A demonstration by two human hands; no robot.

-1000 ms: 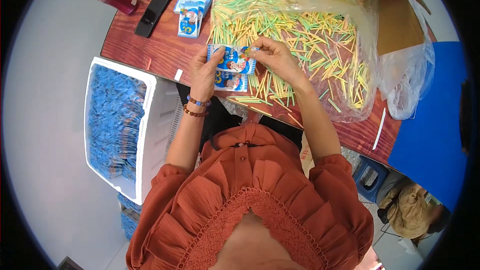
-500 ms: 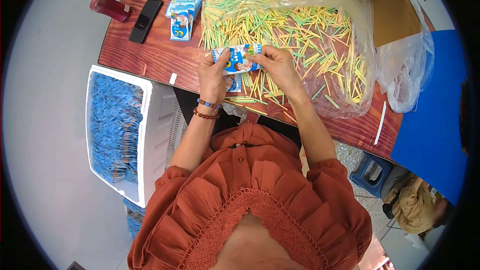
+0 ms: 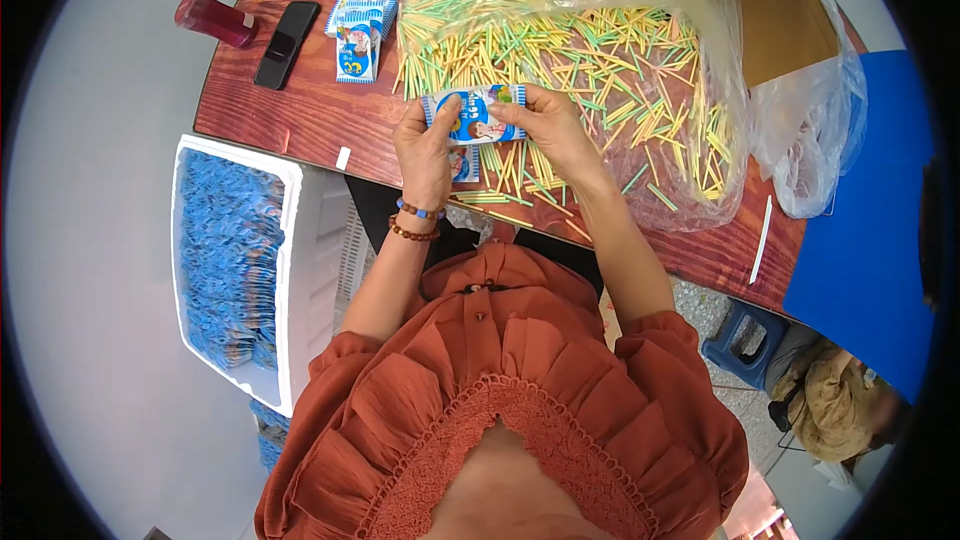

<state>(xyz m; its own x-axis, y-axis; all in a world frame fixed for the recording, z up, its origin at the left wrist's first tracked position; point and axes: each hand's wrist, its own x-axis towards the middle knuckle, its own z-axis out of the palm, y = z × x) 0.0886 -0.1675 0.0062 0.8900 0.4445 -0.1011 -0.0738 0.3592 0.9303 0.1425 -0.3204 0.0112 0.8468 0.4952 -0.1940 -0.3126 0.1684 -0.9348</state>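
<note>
Between both hands I hold a blue and white printed packet [image 3: 478, 126] above the near edge of the table. My left hand [image 3: 426, 145] pinches its left end, thumb on top. My right hand [image 3: 555, 135] grips the right end, its thumb lying across the front. Under the held packet, part of another blue and white packet [image 3: 464, 164] shows on the table. Beyond and to the right of my hands lie many thin yellow and green sticks [image 3: 650, 70], partly inside a clear plastic bag [image 3: 690, 210].
Left on the red wooden table [image 3: 250, 130] are packets [image 3: 357, 45], a black phone [image 3: 287, 44] and a red bottle [image 3: 215, 19]. A white foam box [image 3: 292, 290] full of blue packets stands lower left. At right are a cardboard box [image 3: 790, 30], crumpled plastic [image 3: 800, 145] and a blue stool [image 3: 745, 345].
The held packet has tilted slightly, and my right thumb has shifted a little over it. Both hands keep their hold in nearly the same place.
</note>
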